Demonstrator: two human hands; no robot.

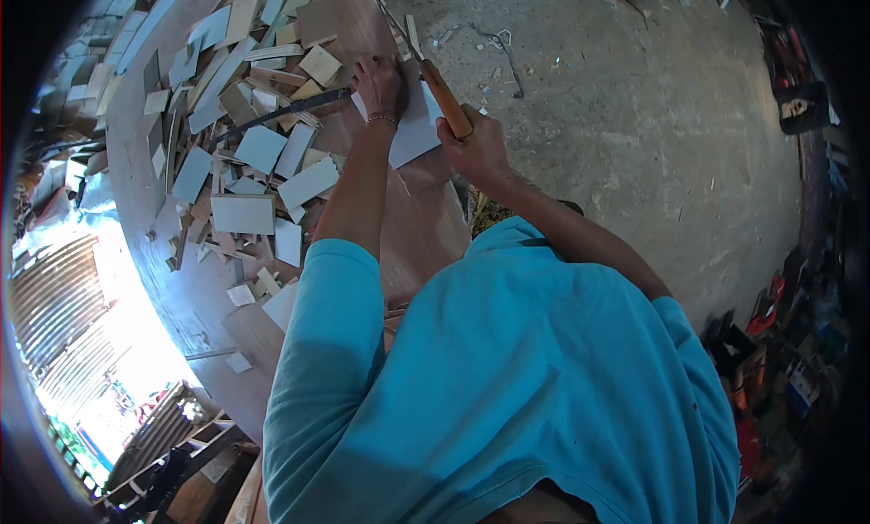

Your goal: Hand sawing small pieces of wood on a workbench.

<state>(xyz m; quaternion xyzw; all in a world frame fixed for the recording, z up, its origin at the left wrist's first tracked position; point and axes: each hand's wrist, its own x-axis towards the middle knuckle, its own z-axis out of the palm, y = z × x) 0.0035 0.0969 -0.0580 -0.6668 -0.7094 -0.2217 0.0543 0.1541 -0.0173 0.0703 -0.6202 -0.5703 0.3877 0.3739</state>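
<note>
My right hand (475, 149) is wrapped round the orange-brown wooden handle (446, 100) of a tool. A long, narrow metal part runs from this handle toward the far edge of the table; its kind is hard to make out. My left hand (377, 87), fingers apart, presses down on a white-faced board (417, 136) at the table's right edge. The board lies partly beneath that hand and the tool. Just left of my left hand ends a long dark bar (283, 114), lying across a heap of wood offcuts (261, 149).
The reddish-brown table (419, 229) curves away left under many white-faced and bare wood pieces. Right of it, the concrete floor (634, 152) has scattered chips and a bent metal rod (513, 62). Tools and clutter (770, 343) line the right side. Corrugated sheets (59, 284) stand at lower left.
</note>
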